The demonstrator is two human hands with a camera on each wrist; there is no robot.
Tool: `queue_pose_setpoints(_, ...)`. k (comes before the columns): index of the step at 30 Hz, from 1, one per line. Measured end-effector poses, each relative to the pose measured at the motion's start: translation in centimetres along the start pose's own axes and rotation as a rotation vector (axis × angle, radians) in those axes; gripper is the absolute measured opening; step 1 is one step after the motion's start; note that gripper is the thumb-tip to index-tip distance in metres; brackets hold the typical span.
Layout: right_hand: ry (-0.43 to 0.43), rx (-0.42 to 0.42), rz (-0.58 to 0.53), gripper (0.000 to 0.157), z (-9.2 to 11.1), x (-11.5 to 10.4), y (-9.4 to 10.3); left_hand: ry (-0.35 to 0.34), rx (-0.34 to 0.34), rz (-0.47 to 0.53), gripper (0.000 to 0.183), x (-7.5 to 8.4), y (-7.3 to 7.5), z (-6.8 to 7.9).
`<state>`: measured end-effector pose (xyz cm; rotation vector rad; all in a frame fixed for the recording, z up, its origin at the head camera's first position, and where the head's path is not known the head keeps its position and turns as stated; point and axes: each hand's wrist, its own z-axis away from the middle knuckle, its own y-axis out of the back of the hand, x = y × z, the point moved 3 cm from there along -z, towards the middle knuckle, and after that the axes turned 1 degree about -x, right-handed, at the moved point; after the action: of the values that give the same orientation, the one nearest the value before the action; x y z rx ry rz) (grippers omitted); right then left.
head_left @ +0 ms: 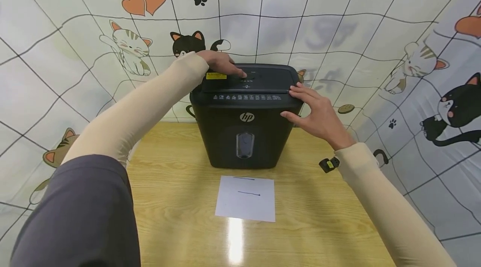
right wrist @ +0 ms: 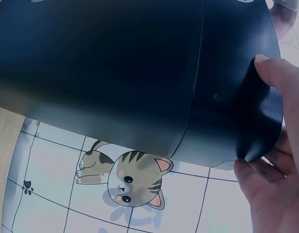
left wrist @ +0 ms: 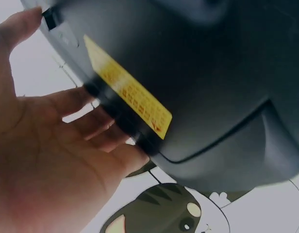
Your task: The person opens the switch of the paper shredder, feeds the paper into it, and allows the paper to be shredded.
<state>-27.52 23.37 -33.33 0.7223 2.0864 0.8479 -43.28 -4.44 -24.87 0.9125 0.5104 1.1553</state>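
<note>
A black HP paper shredder (head_left: 244, 133) stands upright on the wooden table, tapering toward its base, with a small window in its front. My left hand (head_left: 221, 62) reaches across its top from the left, thumb near the printed markings at mid-lid. In the left wrist view the left fingers (left wrist: 72, 104) bend against the lid's edge beside the yellow label (left wrist: 127, 87), their tips hidden behind it. My right hand (head_left: 317, 114) grips the upper right corner, thumb (right wrist: 273, 73) on the front and fingers round the side.
A white sheet of paper (head_left: 246, 200) with short pen lines lies in front of the shredder on the table (head_left: 173, 200). Close behind and on both sides hangs a cat-print curtain (head_left: 285, 4).
</note>
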Motion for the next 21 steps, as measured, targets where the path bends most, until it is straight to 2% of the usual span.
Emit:
queue_pose_setpoints(5,-0.007,-0.009,0.014,0.066,0.0,0.1,0.2,-0.015,-0.043,0.011,0.093,-0.9,0.4,1.1)
queue_pose_setpoints(8,-0.005,-0.011,0.017,0.067,0.0,0.2,0.1,-0.026,-0.027,0.028,0.097,-1.8,0.3,2.3)
queue_pose_setpoints(12,-0.01,0.006,0.032,0.067,0.2,0.5,0.3,-0.076,0.048,0.092,0.102,-2.7,0.1,3.8)
queue_pose_setpoints(16,-0.018,0.0,0.033,0.067,0.2,0.5,0.3,-0.114,0.147,0.15,0.105,-3.5,-1.0,5.0)
queue_pose_setpoints(21,-0.021,-0.014,0.019,0.067,0.1,0.1,-0.2,-0.158,0.28,0.147,0.102,-4.2,-2.7,5.8)
